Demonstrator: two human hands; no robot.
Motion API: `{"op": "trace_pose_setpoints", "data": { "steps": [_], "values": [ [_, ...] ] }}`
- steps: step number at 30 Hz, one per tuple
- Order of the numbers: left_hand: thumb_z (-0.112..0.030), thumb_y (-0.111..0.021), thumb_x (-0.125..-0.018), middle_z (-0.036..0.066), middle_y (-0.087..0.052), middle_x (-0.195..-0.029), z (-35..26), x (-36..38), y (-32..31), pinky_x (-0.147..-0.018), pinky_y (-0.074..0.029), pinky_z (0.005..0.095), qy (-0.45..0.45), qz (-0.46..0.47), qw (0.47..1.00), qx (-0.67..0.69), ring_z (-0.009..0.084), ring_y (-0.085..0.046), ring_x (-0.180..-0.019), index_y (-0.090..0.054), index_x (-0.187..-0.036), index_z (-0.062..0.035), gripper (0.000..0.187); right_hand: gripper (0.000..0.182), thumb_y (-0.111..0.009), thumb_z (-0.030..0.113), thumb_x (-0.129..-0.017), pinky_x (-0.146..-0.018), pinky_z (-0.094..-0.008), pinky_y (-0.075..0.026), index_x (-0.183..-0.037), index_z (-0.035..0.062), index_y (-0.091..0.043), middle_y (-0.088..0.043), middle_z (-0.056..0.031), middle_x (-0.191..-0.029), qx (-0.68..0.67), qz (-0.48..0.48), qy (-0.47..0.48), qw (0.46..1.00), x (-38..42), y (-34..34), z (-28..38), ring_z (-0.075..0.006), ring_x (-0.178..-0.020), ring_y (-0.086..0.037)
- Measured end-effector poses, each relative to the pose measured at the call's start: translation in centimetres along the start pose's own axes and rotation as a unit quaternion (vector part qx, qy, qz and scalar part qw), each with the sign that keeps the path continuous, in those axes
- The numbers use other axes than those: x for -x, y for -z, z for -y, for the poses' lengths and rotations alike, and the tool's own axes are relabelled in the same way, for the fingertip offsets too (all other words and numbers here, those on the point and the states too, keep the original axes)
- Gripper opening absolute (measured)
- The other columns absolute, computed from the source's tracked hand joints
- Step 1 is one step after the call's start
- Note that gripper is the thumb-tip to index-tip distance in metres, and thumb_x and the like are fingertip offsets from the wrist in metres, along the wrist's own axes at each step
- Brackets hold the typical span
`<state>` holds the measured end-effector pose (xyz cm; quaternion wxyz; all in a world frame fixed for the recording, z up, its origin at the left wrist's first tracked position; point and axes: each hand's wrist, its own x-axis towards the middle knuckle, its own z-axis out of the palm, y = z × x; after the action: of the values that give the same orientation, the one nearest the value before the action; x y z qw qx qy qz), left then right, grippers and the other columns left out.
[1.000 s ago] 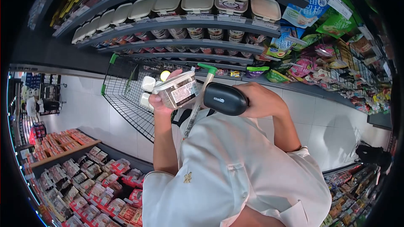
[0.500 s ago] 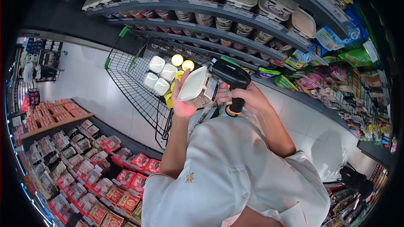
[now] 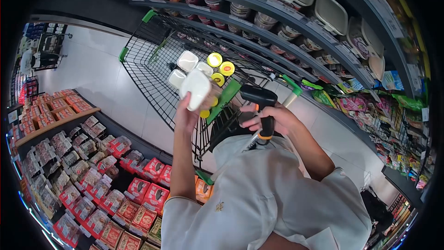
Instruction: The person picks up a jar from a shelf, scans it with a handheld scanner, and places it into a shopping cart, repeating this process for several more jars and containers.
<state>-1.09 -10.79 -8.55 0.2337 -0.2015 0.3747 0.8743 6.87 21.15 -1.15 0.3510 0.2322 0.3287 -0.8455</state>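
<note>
My left hand (image 3: 185, 115) is closed on a clear plastic food tub with a white lid (image 3: 196, 90), held tilted over the near end of the shopping cart (image 3: 148, 71). The tub's contents are hidden from this side. In my right hand (image 3: 280, 116) is a black barcode scanner (image 3: 260, 97) with orange trim, gripped by its handle and with its head pointing left. Some fingers of that hand are blurred. Inside the cart lie white-lidded tubs (image 3: 188, 60) and several yellow-lidded jars (image 3: 226, 68).
Shelves of tubs and cups (image 3: 240, 10) run along the far side of the cart. Bagged snacks (image 3: 356, 104) hang at right. A low display of red packs (image 3: 138, 190) stands at left, beside a stack of orange boxes (image 3: 58, 111).
My left hand has carried the tub away from the scanner, down-left over the cart. My right hand's fingers have come off the tub, and the scanner stays in that hand. The view has shifted.
</note>
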Motion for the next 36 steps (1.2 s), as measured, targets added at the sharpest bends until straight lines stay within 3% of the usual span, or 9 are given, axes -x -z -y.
{"op": "trace_pose_setpoints", "data": {
  "steps": [4,8,14,15,18,19,23,27,36],
  "values": [
    [-0.017,-0.069,-0.099,0.013,-0.059,-0.139,-2.8,-10.0,11.2,-0.102,-0.053,0.0406,-0.130,-0.108,0.982,-0.089,0.0258,-0.063,-0.123,-0.040,-0.149,-0.0016,0.060,0.041,-0.059,0.007,-0.085,-0.084,-0.0489,-0.062,-0.126,0.0013,-0.055,-0.061,-0.0285,-0.136,-0.010,-0.028,-0.037,0.999,-1.9,2.5,-2.3,-0.0435,-0.101,-0.073],
    [-0.017,-0.083,-0.087,0.016,-0.066,-0.123,-2.2,-19.3,25.6,-0.067,-0.057,0.0363,-0.101,-0.290,0.941,-0.145,0.0218,-0.070,-0.093,-0.053,-0.132,0.0001,0.057,0.037,-0.060,0.008,-0.086,-0.084,-0.0492,-0.062,-0.121,-0.0011,-0.056,-0.059,-0.0328,-0.136,0.005,-0.056,-0.036,0.998,-2.2,2.1,-1.8,-0.0424,-0.098,-0.074],
    [-0.015,-0.085,-0.085,0.010,-0.073,-0.092,-0.7,-25.5,33.6,-0.055,-0.056,0.0315,-0.080,-0.281,0.945,-0.148,0.0197,-0.070,-0.070,-0.068,-0.106,0.0028,0.032,0.032,-0.060,0.008,-0.087,-0.080,-0.0465,-0.064,-0.116,-0.0054,-0.056,-0.054,-0.0406,-0.136,-0.021,-0.061,-0.025,0.998,-3.2,2.2,-2.5,-0.0426,-0.097,-0.074],
    [-0.014,-0.084,-0.086,0.013,-0.071,-0.106,-0.6,-25.6,34.2,-0.068,-0.059,0.0328,-0.052,-0.280,0.946,-0.157,0.0212,-0.072,-0.085,-0.062,-0.117,0.0060,0.043,0.035,-0.061,0.007,-0.086,-0.078,-0.0456,-0.064,-0.118,-0.0062,-0.056,-0.053,-0.0411,-0.136,-0.019,-0.056,-0.026,0.998,-3.2,2.7,-2.7,-0.0439,-0.097,-0.074],
    [-0.013,-0.083,-0.087,0.016,-0.066,-0.120,0.7,-26.5,35.2,-0.081,-0.058,0.0338,-0.096,-0.284,0.946,-0.122,0.0226,-0.069,-0.102,-0.052,-0.128,0.0080,0.056,0.037,-0.061,0.007,-0.085,-0.077,-0.0442,-0.064,-0.119,-0.0070,-0.056,-0.053,-0.0413,-0.136,-0.042,-0.046,-0.039,0.997,-3.5,3.3,-3.2,-0.0458,-0.097,-0.074],
    [-0.014,-0.082,-0.088,0.016,-0.059,-0.131,0.6,-26.7,35.9,-0.096,-0.054,0.0366,-0.075,-0.241,0.962,-0.101,0.0245,-0.063,-0.118,-0.044,-0.138,0.0053,0.065,0.038,-0.060,0.007,-0.085,-0.075,-0.0431,-0.063,-0.120,-0.0072,-0.056,-0.053,-0.0411,-0.137,-0.029,-0.043,-0.042,0.998,-3.5,3.4,-3.3,-0.0470,-0.097,-0.073],
    [-0.018,-0.078,-0.092,0.009,-0.057,-0.137,0.5,-26.6,35.7,-0.103,-0.049,0.0447,-0.072,-0.231,0.964,-0.110,0.0266,-0.056,-0.126,-0.045,-0.143,-0.0058,0.062,0.038,-0.061,0.011,-0.086,-0.073,-0.0406,-0.062,-0.119,-0.0064,-0.055,-0.053,-0.0409,-0.137,-0.025,-0.023,-0.050,0.998,-3.8,3.4,-3.1,-0.0474,-0.097,-0.074],
    [-0.023,-0.075,-0.095,0.010,-0.055,-0.140,1.5,-26.2,36.7,-0.097,-0.052,0.0476,-0.032,-0.264,0.956,-0.127,0.0291,-0.059,-0.121,-0.042,-0.149,-0.0152,0.064,0.039,-0.063,0.012,-0.084,-0.071,-0.0398,-0.063,-0.118,-0.0068,-0.056,-0.053,-0.0422,-0.134,-0.024,-0.034,-0.049,0.998,-3.9,3.5,-3.4,-0.0482,-0.094,-0.074],
    [-0.017,-0.067,-0.100,0.010,-0.056,-0.138,1.5,-26.8,35.2,-0.092,-0.058,0.0466,-0.048,-0.320,0.937,-0.131,0.0292,-0.061,-0.121,-0.042,-0.147,-0.0117,0.053,0.042,-0.057,0.009,-0.085,-0.073,-0.0399,-0.061,-0.125,-0.0058,-0.055,-0.054,-0.0383,-0.138,-0.028,-0.024,-0.043,0.998,-4.0,3.0,-3.2,-0.0458,-0.096,-0.074]
  ]
}}
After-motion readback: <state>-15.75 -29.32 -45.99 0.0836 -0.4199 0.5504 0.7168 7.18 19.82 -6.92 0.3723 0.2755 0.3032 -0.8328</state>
